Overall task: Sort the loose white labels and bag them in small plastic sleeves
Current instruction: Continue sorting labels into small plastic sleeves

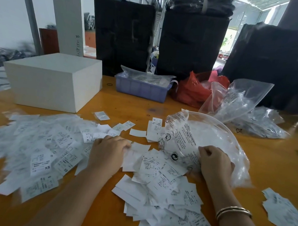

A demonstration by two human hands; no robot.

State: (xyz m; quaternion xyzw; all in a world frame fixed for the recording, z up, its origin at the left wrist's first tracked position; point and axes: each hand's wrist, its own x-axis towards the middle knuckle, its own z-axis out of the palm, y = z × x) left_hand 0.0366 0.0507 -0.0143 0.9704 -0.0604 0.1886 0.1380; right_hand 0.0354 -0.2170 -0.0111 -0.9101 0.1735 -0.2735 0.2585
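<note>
Loose white labels [161, 194] lie heaped on the orange table [126, 104] between my arms. A wider spread of labels in small clear sleeves [47, 147] covers the table to the left, some marked XS. My left hand [108, 151] rests on the labels with its fingers curled around a few of them. My right hand [215, 163] grips the wall of a large clear plastic bag [208, 138] printed with black text; the bag's mouth faces the pile. A smaller label stack [285, 215] lies at the right edge.
A white box [53, 81] stands at the back left. Behind the pile are a lilac tray [141, 89] holding sleeves, a red plastic bag [193, 92] and more clear bags [243, 105]. Tall black bundles [191, 41] line the table's far edge.
</note>
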